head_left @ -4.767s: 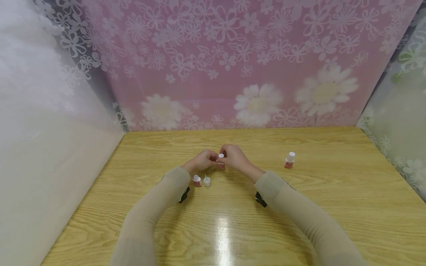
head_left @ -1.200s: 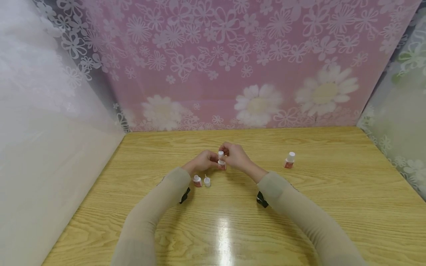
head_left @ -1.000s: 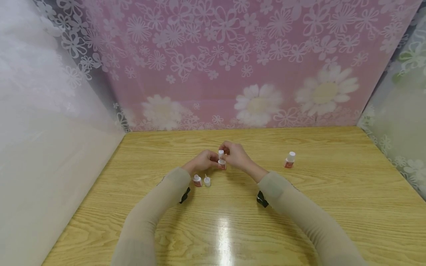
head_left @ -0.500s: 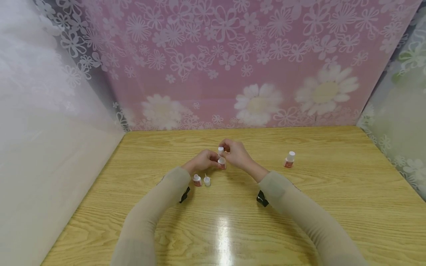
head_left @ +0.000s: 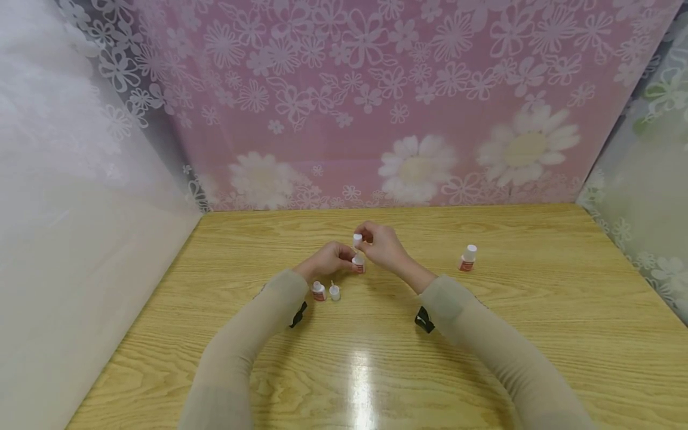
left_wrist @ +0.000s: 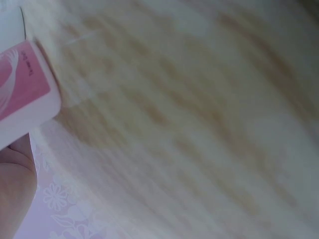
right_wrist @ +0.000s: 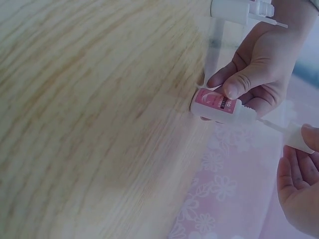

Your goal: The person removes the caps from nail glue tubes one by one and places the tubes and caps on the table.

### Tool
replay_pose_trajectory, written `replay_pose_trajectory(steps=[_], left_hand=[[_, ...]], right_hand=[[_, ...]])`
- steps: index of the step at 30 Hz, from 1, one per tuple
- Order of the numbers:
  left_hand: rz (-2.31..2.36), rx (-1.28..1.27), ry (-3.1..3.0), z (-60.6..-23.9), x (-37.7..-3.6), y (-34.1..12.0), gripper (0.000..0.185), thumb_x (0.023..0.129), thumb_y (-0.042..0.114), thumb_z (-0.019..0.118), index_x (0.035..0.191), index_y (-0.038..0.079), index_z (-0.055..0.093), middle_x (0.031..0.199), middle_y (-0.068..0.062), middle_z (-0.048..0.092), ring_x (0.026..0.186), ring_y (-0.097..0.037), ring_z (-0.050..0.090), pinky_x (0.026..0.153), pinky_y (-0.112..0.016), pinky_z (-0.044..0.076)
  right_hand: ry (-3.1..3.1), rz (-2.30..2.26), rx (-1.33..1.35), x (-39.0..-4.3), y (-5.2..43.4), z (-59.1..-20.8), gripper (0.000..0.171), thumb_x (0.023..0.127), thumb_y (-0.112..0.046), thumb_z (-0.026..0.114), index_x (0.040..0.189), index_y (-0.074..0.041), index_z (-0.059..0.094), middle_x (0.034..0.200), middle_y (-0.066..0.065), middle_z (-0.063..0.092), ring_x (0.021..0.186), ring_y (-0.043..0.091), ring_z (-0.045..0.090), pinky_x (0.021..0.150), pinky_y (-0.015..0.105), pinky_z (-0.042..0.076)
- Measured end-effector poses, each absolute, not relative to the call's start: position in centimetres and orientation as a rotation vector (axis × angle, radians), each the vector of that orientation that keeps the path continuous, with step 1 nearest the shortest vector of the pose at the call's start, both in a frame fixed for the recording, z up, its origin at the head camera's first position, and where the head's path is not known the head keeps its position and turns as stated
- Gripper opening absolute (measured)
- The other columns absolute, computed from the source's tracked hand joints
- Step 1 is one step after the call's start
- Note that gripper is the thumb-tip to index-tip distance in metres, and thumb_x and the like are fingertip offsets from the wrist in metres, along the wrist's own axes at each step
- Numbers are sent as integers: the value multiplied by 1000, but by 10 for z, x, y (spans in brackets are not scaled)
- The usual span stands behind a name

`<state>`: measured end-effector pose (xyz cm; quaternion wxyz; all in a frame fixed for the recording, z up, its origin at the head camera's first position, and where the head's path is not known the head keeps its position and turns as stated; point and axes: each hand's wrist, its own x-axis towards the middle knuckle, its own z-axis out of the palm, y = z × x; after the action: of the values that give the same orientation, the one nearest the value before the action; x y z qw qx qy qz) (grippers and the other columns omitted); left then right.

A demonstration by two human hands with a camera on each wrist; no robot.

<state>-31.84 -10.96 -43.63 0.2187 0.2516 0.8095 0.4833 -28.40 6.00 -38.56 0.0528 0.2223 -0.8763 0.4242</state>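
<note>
Over the middle of the table, my left hand [head_left: 329, 259] grips a small white bottle [head_left: 358, 266] with a red label. The bottle stands upright, and its bare threaded neck shows in the right wrist view. My right hand [head_left: 380, 246] pinches the bottle's white cap [right_wrist: 297, 138] just above it. From the cap a thin applicator stem [right_wrist: 269, 124] reaches down to the neck opening. Nearer the body stand a second bottle [head_left: 319, 292], uncapped, and its loose cap [head_left: 334, 292], turned upside down with the stem pointing up.
A third bottle [head_left: 467, 258], capped, stands to the right on the wooden table [head_left: 408, 370]. A pink flowered sheet [head_left: 344, 107] rises behind the table's far edge. Pale sheets hang along the left side [head_left: 97, 209] and the right side [head_left: 656, 179].
The cap was seated on the bottle at first. My right hand has raised it off the neck, drawing the stem upward. My left hand and the bottle have stayed in place.
</note>
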Motion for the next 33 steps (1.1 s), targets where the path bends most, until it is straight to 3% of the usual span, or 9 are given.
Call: replay_pose_trajectory(steps=[15, 21, 28, 33], left_hand=[[1303, 687, 2288, -435, -318, -109, 14, 80, 7, 64, 92, 1, 68, 86, -4, 67, 86, -11, 58, 82, -25, 41], [1338, 688, 2233, -435, -317, -109, 17, 81, 6, 63, 95, -1, 67, 90, -9, 66, 88, -14, 59, 84, -25, 41], [1307, 719, 2214, -409, -301, -108, 19, 82, 0, 60, 98, -10, 63, 94, -19, 64, 92, -22, 58, 84, -28, 41], [1328, 710, 2209, -424, -311, -109, 18, 82, 2, 61, 97, -7, 64, 93, -18, 64, 92, -22, 58, 84, -28, 41]], right_hand=[[-2660, 1322, 635, -283, 60, -380, 15, 83, -7, 62, 97, -2, 58, 87, 8, 62, 83, 21, 57, 74, 34, 46], [-2639, 1315, 653, -283, 61, -382, 13, 83, -6, 61, 95, -2, 59, 85, 9, 62, 81, 20, 58, 73, 33, 46], [-2661, 1312, 645, -282, 62, -382, 15, 84, -6, 61, 98, -2, 58, 88, 9, 62, 84, 21, 58, 74, 34, 46], [-2657, 1324, 649, -282, 62, -382, 15, 84, -6, 60, 98, -2, 58, 87, 9, 62, 83, 21, 58, 74, 34, 46]])
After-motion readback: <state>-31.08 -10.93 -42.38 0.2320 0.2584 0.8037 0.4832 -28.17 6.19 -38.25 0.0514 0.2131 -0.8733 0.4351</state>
